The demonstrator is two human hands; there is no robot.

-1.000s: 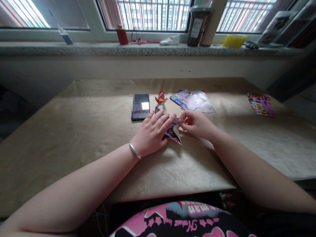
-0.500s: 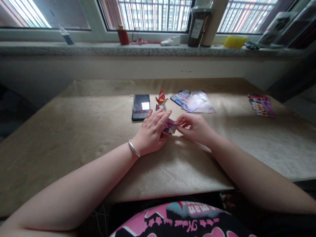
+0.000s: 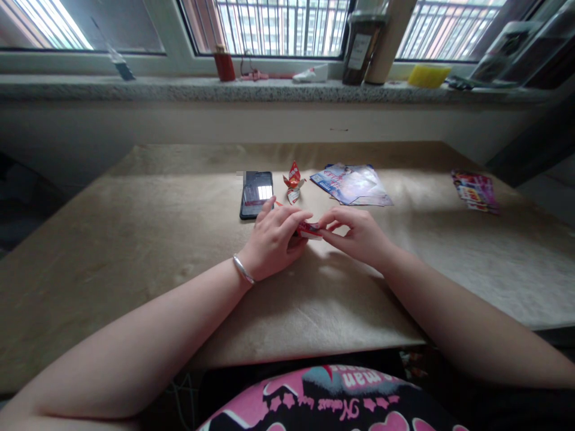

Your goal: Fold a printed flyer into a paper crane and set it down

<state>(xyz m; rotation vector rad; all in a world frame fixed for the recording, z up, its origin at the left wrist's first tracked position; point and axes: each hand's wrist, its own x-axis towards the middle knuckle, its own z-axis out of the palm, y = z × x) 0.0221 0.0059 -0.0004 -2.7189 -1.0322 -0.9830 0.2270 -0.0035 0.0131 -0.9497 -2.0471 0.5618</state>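
A small folded piece of red printed paper (image 3: 309, 230) lies between my hands, low over the table. My left hand (image 3: 276, 239) curls over its left part, hiding much of it, with thumb below and fingers above. At its right end, my right hand (image 3: 348, 230) pinches the paper between thumb and index finger. A red and white folded paper figure (image 3: 293, 182) with pointed tips sits just beyond my left hand. The phone (image 3: 257, 196) lies flat to the left of that figure, close to my left fingertips.
Printed blue-white sheets (image 3: 354, 184) lie in a stack beyond my right hand. More colourful printed papers (image 3: 475, 191) rest at the table's right. Behind the table (image 3: 135, 239), a stone windowsill (image 3: 179, 91) carries a red container (image 3: 223, 64), a dark jar (image 3: 358, 51) and a yellow object (image 3: 428, 76).
The paper between my hands has turned and looks flatter, showing less of its white part. My left fingers have drawn back and curled, uncovering more of the folded figure.
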